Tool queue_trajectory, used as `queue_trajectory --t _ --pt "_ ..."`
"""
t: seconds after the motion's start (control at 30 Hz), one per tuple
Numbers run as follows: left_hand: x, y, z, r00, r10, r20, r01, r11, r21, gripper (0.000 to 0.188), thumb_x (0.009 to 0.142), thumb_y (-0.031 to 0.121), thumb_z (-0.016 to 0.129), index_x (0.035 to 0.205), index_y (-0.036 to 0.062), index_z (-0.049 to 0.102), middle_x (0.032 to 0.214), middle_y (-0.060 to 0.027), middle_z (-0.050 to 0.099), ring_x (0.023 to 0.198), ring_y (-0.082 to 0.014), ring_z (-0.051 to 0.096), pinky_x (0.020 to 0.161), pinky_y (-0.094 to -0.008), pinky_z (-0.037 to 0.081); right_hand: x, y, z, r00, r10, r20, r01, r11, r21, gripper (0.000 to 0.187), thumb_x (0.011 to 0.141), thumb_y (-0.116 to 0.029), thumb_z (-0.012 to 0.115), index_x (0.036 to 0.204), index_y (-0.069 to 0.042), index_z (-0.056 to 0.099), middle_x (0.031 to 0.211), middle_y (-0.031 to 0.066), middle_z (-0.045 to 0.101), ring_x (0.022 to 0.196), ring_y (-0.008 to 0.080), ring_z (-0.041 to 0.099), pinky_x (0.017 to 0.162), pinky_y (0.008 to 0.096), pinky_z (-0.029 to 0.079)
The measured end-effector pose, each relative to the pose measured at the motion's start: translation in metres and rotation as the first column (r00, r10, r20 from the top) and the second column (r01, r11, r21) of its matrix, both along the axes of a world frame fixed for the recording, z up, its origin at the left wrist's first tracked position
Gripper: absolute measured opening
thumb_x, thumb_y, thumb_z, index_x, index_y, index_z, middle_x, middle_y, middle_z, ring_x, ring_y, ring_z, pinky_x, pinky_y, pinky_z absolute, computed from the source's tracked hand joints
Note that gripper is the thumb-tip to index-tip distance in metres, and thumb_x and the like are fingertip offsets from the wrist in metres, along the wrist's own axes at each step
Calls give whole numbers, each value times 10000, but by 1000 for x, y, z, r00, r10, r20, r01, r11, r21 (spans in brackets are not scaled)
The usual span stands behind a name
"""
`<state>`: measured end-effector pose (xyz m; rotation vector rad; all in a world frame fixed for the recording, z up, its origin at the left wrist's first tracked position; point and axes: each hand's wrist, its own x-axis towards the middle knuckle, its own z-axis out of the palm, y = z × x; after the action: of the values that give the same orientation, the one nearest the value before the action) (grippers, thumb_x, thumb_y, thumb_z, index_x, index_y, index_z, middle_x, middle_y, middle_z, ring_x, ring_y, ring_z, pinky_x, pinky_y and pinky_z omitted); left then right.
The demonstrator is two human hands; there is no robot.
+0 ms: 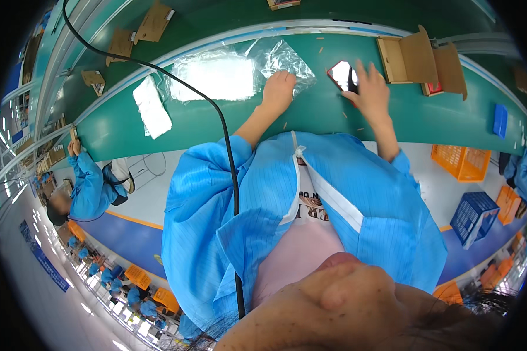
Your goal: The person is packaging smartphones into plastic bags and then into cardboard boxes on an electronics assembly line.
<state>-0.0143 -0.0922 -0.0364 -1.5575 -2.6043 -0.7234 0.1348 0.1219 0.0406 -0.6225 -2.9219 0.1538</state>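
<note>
My left hand (279, 92) has its fingers curled closed at the crumpled right end of a clear plastic bag (284, 55) and seems to grip its film. The bag spreads over a stack of shiny white sheets (216, 79). To the right, my right hand (371, 93) is over a flat, phone-like item (341, 74) with a bright, glaring face and a red edge. The fingers of that hand are apart, with the thumb at the item's lower edge. The hand hides the item's right part.
A white packet (152, 106) rests on the green table (216, 120) at left. Opened cardboard boxes (397, 61) stand at far right, a blue tray (500, 121) beyond them. A black cable (223, 126) hangs across the view. Another person (91, 184) sits at left; orange crates (461, 162) stand at right.
</note>
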Motion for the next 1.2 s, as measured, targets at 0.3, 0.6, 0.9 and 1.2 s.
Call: queue_trajectory --t 0.3,0.6,0.9,1.2 --pt "14 8 18 979 86 184 -84 996 -18 72 787 91 620 846 50 609 831 -138 576 828 -337 556 706 -419 462 -15 25 6 982 -168 -83 66 725 -685 721 645 -404 788 1223 -71 516 1015 197 551 962 315 558 819 398 475" --pt "1 16 3 814 252 523 -317 948 37 102 836 95 578 901 23 612 798 -161 634 714 -342 616 660 -407 489 7 -71 -44 868 -452 -206 -121 210 -970 239 925 -167 562 1105 -12 534 912 85 629 829 174 643 698 296 510" --pt "3 11 27 948 272 164 -305 924 233 93 819 68 554 899 51 599 822 -113 583 751 -308 585 607 -414 476 -1 -70 -10 999 42 -24 -48 790 -611 207 894 -244 603 933 -40 601 826 106 626 711 218 632 608 314 496" --pt "6 20 64 993 0 118 -36 953 301 184 698 0 594 878 40 592 844 -107 580 782 -309 580 654 -394 491 -46 -87 -55 913 -374 -163 -90 205 -975 597 878 -145 632 1376 8 341 925 103 613 752 152 653 623 237 517"
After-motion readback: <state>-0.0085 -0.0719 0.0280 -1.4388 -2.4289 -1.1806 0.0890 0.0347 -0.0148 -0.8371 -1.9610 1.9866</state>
